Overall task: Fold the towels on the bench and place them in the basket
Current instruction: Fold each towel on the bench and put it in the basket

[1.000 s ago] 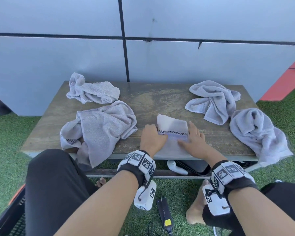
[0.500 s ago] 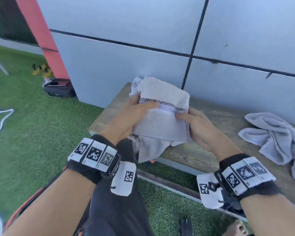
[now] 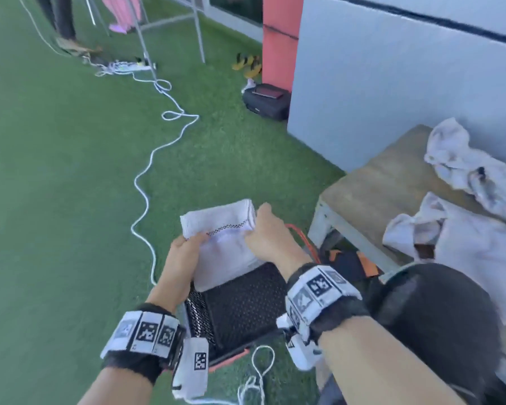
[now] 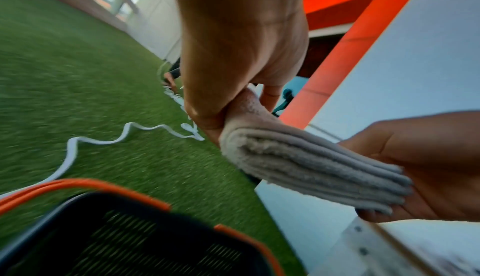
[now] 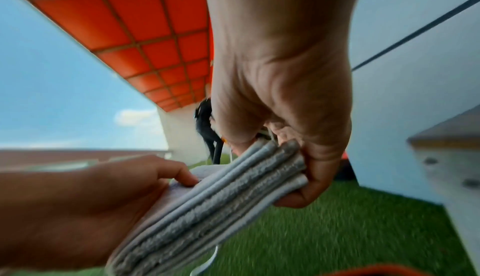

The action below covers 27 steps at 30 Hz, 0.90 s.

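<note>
A folded white towel [image 3: 222,229] with a checked band hangs in the air over the black mesh basket [image 3: 243,308] with an orange rim, which stands on the grass left of the bench [image 3: 371,182]. My left hand [image 3: 187,252] grips the towel's left end and my right hand [image 3: 266,235] grips its right end. In the left wrist view the folded towel [image 4: 306,163] shows several stacked layers above the basket [image 4: 116,239]. The right wrist view shows the folded towel [image 5: 215,204] pinched between thumb and fingers. Two crumpled towels [image 3: 473,244] lie on the bench.
A white cord [image 3: 146,182] snakes across the green turf left of the basket. A black bag [image 3: 266,102] sits by the grey wall [image 3: 392,83] and red pillar. My dark-clad knee [image 3: 433,317] is right of the basket, by the bench's front edge.
Both hands lifted the folded towel off the bench and carried it left and down until it is over the basket. My head turned left with it.
</note>
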Each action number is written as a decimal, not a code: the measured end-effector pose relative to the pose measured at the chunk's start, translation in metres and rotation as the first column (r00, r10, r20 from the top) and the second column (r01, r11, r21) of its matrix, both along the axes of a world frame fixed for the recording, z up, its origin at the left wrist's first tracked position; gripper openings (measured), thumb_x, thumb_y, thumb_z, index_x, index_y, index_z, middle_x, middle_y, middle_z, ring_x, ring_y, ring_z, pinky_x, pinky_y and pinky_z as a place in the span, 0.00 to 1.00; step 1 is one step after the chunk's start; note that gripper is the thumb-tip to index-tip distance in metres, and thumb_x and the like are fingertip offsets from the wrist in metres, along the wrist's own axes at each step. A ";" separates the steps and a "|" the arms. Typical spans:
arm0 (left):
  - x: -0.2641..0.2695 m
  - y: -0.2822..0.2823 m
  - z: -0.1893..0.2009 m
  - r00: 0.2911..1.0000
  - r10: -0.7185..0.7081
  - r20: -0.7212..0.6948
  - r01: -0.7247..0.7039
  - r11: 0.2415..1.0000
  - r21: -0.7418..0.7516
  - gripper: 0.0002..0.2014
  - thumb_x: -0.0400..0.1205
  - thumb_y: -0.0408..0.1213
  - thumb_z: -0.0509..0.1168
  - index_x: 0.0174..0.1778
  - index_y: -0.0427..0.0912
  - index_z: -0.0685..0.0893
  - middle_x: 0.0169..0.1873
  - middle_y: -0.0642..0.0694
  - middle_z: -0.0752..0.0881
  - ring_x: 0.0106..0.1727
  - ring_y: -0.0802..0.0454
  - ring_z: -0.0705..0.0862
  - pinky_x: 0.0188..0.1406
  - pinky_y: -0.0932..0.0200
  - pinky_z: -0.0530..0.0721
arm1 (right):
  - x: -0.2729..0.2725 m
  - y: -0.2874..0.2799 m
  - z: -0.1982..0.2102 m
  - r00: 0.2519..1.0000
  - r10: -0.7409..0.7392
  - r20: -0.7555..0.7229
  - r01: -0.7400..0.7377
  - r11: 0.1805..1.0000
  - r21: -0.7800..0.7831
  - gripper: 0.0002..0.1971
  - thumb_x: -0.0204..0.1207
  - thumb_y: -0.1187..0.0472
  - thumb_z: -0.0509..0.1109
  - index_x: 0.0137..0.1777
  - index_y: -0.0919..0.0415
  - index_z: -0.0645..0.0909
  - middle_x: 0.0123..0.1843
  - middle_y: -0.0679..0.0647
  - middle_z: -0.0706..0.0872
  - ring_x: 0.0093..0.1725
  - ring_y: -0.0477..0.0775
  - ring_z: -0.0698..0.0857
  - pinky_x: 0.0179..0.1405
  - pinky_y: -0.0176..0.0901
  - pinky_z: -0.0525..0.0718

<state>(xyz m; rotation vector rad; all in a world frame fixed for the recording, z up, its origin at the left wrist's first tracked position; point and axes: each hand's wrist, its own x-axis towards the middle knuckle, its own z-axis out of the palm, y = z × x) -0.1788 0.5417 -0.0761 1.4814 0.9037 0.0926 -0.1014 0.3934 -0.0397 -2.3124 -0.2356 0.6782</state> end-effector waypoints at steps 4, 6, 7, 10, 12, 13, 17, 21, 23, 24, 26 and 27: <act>-0.018 0.018 -0.078 0.980 0.000 -0.197 0.021 0.994 0.104 0.13 0.73 0.40 0.71 0.46 0.38 0.78 0.37 0.44 0.81 0.37 0.48 0.79 0.33 0.57 0.76 | -0.018 0.028 -0.068 0.984 0.053 -0.171 -0.077 0.988 -0.134 0.42 0.83 0.63 0.61 0.87 0.61 0.36 0.76 0.67 0.75 0.71 0.68 0.79 0.67 0.57 0.78; -0.023 0.018 -0.106 0.972 0.012 -0.233 0.021 0.990 0.139 0.19 0.77 0.30 0.70 0.61 0.39 0.71 0.39 0.47 0.77 0.34 0.55 0.76 0.29 0.62 0.74 | -0.022 0.032 -0.100 0.971 0.056 -0.233 -0.093 0.984 -0.152 0.44 0.82 0.63 0.60 0.87 0.57 0.32 0.77 0.68 0.74 0.71 0.69 0.80 0.69 0.56 0.79; -0.025 0.016 -0.118 0.965 0.009 -0.261 0.031 0.988 0.151 0.21 0.80 0.26 0.67 0.64 0.40 0.66 0.39 0.48 0.75 0.34 0.55 0.74 0.29 0.63 0.73 | -0.022 0.033 -0.115 0.965 0.064 -0.254 -0.106 0.982 -0.157 0.44 0.82 0.63 0.60 0.87 0.56 0.33 0.77 0.68 0.75 0.71 0.69 0.80 0.69 0.57 0.79; -0.027 0.011 -0.155 0.934 -0.066 -0.351 0.118 0.984 0.130 0.13 0.82 0.27 0.63 0.60 0.42 0.73 0.34 0.47 0.78 0.28 0.53 0.73 0.25 0.61 0.71 | -0.019 0.034 -0.153 0.955 0.104 -0.278 -0.154 0.974 -0.165 0.35 0.80 0.64 0.60 0.85 0.54 0.51 0.69 0.64 0.80 0.65 0.67 0.83 0.63 0.56 0.82; -0.024 0.008 -0.175 0.908 -0.089 -0.409 0.145 0.984 0.107 0.06 0.83 0.30 0.64 0.54 0.43 0.81 0.36 0.48 0.83 0.30 0.54 0.76 0.27 0.61 0.73 | -0.015 0.033 -0.172 0.940 0.119 -0.320 -0.178 0.971 -0.161 0.21 0.80 0.65 0.60 0.72 0.55 0.68 0.63 0.59 0.82 0.59 0.64 0.84 0.59 0.56 0.84; -0.022 0.007 -0.184 0.898 -0.086 -0.431 0.142 0.985 0.099 0.06 0.83 0.31 0.64 0.52 0.44 0.84 0.40 0.49 0.85 0.34 0.54 0.79 0.32 0.60 0.76 | -0.013 0.032 -0.181 0.929 0.126 -0.349 -0.190 0.970 -0.155 0.14 0.81 0.64 0.61 0.65 0.53 0.71 0.61 0.57 0.82 0.57 0.62 0.84 0.59 0.56 0.84; -0.019 0.001 -0.213 0.861 -0.121 -0.495 0.171 0.984 0.058 0.13 0.84 0.30 0.61 0.59 0.43 0.86 0.53 0.48 0.87 0.47 0.53 0.82 0.44 0.59 0.79 | -0.009 0.030 -0.216 0.882 0.111 -0.459 -0.198 0.969 -0.145 0.09 0.80 0.58 0.60 0.57 0.45 0.75 0.67 0.57 0.81 0.62 0.62 0.82 0.65 0.58 0.82; -0.015 0.001 -0.233 0.850 -0.104 -0.516 0.157 0.986 0.059 0.16 0.84 0.28 0.59 0.65 0.40 0.85 0.51 0.47 0.85 0.51 0.49 0.82 0.49 0.58 0.78 | -0.010 0.032 -0.244 0.840 0.095 -0.535 -0.193 0.973 -0.130 0.22 0.79 0.58 0.60 0.72 0.42 0.76 0.76 0.57 0.76 0.69 0.64 0.79 0.71 0.59 0.78; -0.012 0.004 -0.244 0.847 -0.095 -0.523 0.152 0.986 0.066 0.18 0.84 0.27 0.58 0.69 0.38 0.83 0.52 0.46 0.85 0.50 0.48 0.82 0.49 0.58 0.78 | -0.010 0.034 -0.251 0.820 0.107 -0.562 -0.205 0.972 -0.115 0.28 0.78 0.60 0.59 0.78 0.42 0.72 0.80 0.57 0.73 0.74 0.64 0.77 0.74 0.58 0.76; -0.011 0.004 -0.248 0.842 -0.096 -0.531 0.158 0.985 0.074 0.19 0.85 0.26 0.58 0.71 0.37 0.82 0.54 0.44 0.85 0.50 0.47 0.81 0.49 0.57 0.78 | -0.010 0.034 -0.254 0.817 0.114 -0.566 -0.208 0.972 -0.106 0.30 0.77 0.61 0.59 0.81 0.43 0.69 0.81 0.56 0.72 0.75 0.63 0.76 0.75 0.57 0.75; -0.009 0.005 -0.252 0.821 -0.123 -0.557 0.193 0.979 0.069 0.20 0.86 0.26 0.57 0.76 0.35 0.77 0.62 0.38 0.85 0.54 0.43 0.82 0.51 0.58 0.78 | -0.008 0.035 -0.254 0.812 0.120 -0.571 -0.218 0.970 -0.106 0.33 0.75 0.61 0.59 0.83 0.45 0.67 0.81 0.56 0.73 0.76 0.63 0.76 0.75 0.57 0.75; -0.007 0.004 -0.254 0.808 -0.146 -0.571 0.217 0.974 0.058 0.21 0.87 0.26 0.57 0.77 0.34 0.75 0.67 0.36 0.83 0.59 0.41 0.82 0.53 0.58 0.78 | -0.007 0.035 -0.254 0.812 0.126 -0.569 -0.225 0.968 -0.107 0.32 0.77 0.62 0.59 0.83 0.48 0.66 0.80 0.57 0.74 0.75 0.63 0.76 0.75 0.56 0.76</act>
